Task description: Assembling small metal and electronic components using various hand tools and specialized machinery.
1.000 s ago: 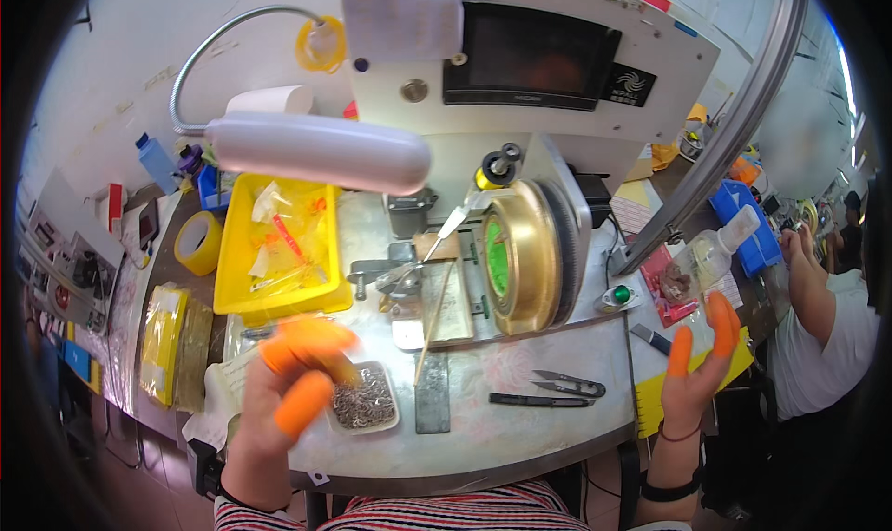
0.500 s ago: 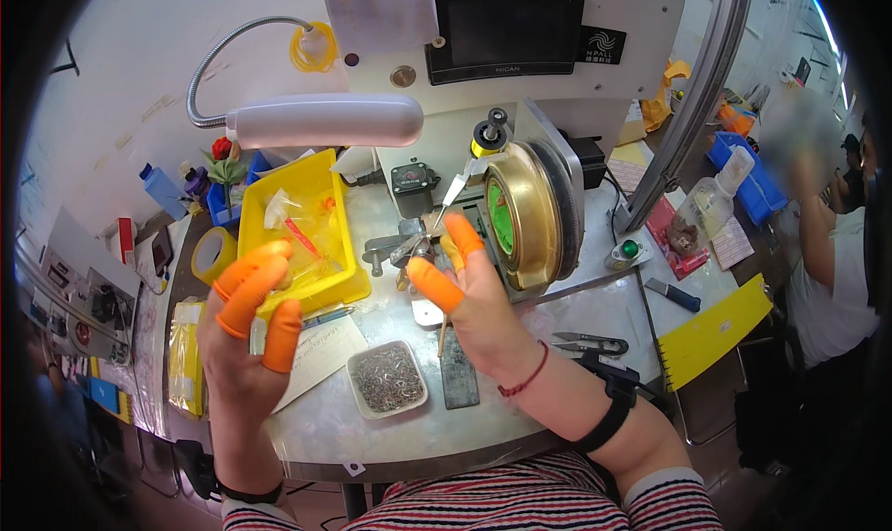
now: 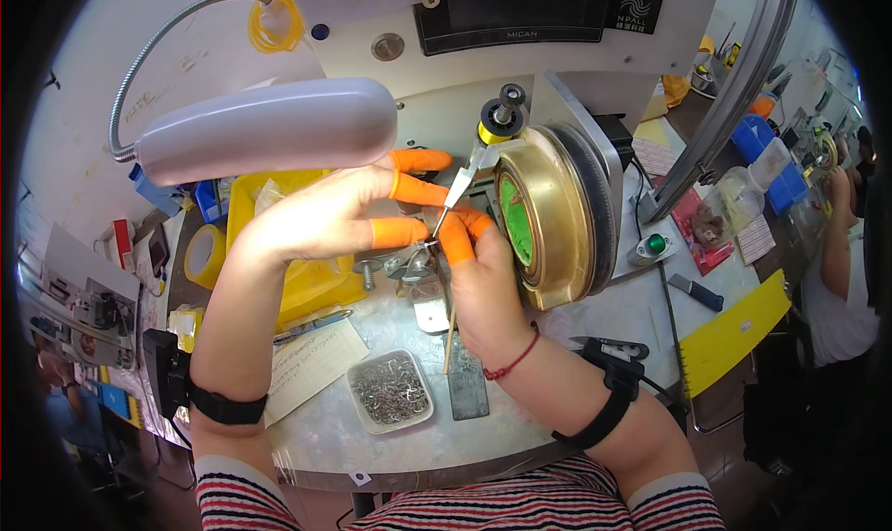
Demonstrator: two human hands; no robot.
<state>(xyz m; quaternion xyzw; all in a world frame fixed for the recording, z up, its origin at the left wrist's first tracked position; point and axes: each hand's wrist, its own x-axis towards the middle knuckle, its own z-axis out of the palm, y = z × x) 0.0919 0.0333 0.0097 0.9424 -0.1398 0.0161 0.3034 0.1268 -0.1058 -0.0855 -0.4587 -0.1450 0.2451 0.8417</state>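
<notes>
My left hand, orange covers on its fingers, reaches over the yellow tray to a thin metal needle under a white holder. Its fingers are stretched and apart, the thumb tip close to the needle's lower end. My right hand, also with orange finger covers, is closed at the same spot from the right. Whatever its fingertips pinch is hidden. Just below sits a small metal fixture. A thin wooden stick runs below my right hand; whether the hand holds it cannot be told.
A gold-coloured wheel with a green centre stands right of my hands. Nearer lie a white dish of small metal parts, a dark flat block and scissors. A lamp hangs above my left hand.
My left hand has moved right and away from me, from beside the yellow tray to the needle. My right hand's fingers have drawn together there. The whole view has shifted slightly.
</notes>
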